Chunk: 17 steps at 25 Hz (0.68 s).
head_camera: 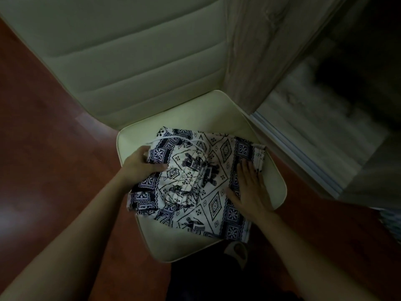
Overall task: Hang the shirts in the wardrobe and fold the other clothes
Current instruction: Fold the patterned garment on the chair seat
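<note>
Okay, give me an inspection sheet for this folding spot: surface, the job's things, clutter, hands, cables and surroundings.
Surface: cream padded seat, bearing the garment.
Job's things: patterned garment, navy on white, partly folded; white drawstring loose on top; near corner overhangs the seat edge.
Clutter: nothing seen.
Hands: left hand grips the garment's left fold; right hand presses flat on its right side, fingers straight.
Cables: nothing seen.
Surroundings: reddish wood floor; wardrobe at right, interior dark; slipper below the seat.
</note>
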Available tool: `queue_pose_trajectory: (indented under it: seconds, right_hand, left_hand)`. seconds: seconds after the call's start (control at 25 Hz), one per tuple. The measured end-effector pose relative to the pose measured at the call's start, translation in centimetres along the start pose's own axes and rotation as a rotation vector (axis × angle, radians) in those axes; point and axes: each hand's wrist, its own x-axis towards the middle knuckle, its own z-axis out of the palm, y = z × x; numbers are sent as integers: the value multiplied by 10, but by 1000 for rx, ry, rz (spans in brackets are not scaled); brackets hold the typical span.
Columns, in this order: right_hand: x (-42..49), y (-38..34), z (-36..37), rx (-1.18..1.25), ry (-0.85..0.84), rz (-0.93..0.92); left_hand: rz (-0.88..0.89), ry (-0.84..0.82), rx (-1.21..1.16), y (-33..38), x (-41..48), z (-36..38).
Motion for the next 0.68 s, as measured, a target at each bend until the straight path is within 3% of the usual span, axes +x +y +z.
queue_pose_trajectory:
  seconds: [0.08, 0.2, 0.28, 0.36, 0.48, 0.56, 0.68]
  right_hand:
    - [2, -3, 0, 66, 2, -2]
    - [-1, -15, -7, 280, -22, -51]
    - [-7, -29, -20, 631, -64, 21]
    - [-5, -33, -30, 947, -89, 174]
    - [1, -30, -40, 1262, -61, 315]
    - [4, -22, -44, 1399, -18, 300]
    - [7, -14, -57, 1309, 28, 233]
  left_hand:
    - [128, 100, 189, 13, 4, -3]
    - [413, 357, 675, 44, 4, -10]
    - [650, 547, 896, 61, -8, -2]
    - [833, 674, 974, 68, -29, 29]
    - [970, 641, 1001, 47, -57, 94]
    - [996, 576, 1018, 13, -60, 131]
    - [1062, 507, 1067, -22, -59, 161]
